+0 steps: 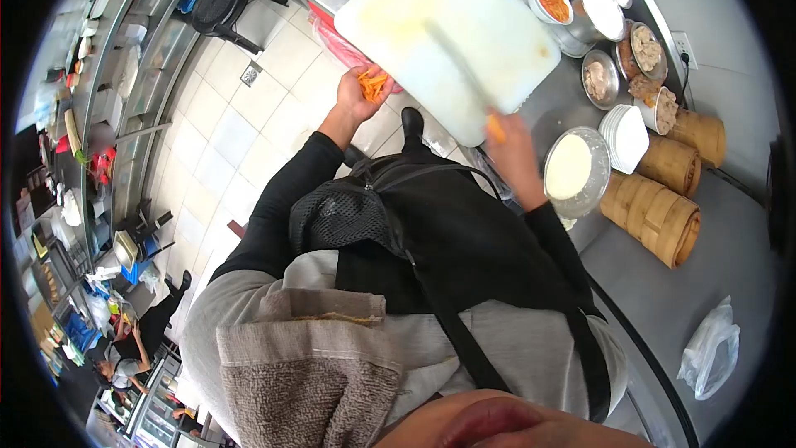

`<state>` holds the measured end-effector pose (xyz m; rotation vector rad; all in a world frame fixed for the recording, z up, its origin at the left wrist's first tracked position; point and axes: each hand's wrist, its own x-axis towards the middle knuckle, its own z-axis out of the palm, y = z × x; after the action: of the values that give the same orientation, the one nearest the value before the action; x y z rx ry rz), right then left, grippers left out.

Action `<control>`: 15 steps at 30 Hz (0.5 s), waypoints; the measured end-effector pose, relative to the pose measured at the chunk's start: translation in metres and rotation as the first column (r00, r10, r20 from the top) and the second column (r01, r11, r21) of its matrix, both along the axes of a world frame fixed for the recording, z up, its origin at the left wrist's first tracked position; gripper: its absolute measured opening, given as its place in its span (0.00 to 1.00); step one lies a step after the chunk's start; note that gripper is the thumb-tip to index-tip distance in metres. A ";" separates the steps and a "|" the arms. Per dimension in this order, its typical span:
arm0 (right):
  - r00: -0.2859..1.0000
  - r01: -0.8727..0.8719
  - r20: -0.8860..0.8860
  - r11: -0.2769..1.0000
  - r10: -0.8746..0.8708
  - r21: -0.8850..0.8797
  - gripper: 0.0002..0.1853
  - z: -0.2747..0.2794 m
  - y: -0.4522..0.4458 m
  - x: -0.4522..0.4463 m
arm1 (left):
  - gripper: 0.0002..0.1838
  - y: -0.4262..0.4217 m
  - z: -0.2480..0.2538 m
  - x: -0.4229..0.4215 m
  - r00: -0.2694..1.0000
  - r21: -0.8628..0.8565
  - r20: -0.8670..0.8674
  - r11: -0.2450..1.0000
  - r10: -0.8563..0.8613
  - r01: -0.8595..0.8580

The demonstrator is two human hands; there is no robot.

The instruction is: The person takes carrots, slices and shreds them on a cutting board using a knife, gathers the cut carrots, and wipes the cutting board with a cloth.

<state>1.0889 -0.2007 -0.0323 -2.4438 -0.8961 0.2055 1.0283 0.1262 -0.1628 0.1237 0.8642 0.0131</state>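
My left hand (355,101) is cupped around a small heap of orange carrot strips (373,85), just off the near left edge of the white cutting board (497,8). My right hand (516,158) is closed on the orange handle of a knife (458,62). Its blade, smeared by motion, lies over the board and points away from me. Faint yellowish stains mark the board's surface. Beneath the left edge of the board, close to my left hand, hangs a red plastic bag (336,40).
To the right stand a bowl of pale yellow batter (569,168), stacked white dishes (622,139), bamboo steamers (651,217), a cup of carrot strips (550,2) and a metal bowl of meat (597,80). A black stool (222,7) is at left. Another person (137,348) is far off.
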 end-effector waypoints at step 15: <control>0.811 -0.515 -0.214 0.838 0.544 0.179 0.17 0.017 0.071 0.036 | 0.18 0.046 0.024 -0.041 0.971 0.118 0.139 0.970 0.196 -0.213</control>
<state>1.1244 -0.1293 -0.0156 -1.9470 -1.4101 0.6383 0.9876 0.1717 -0.1390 0.1553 0.7464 0.2699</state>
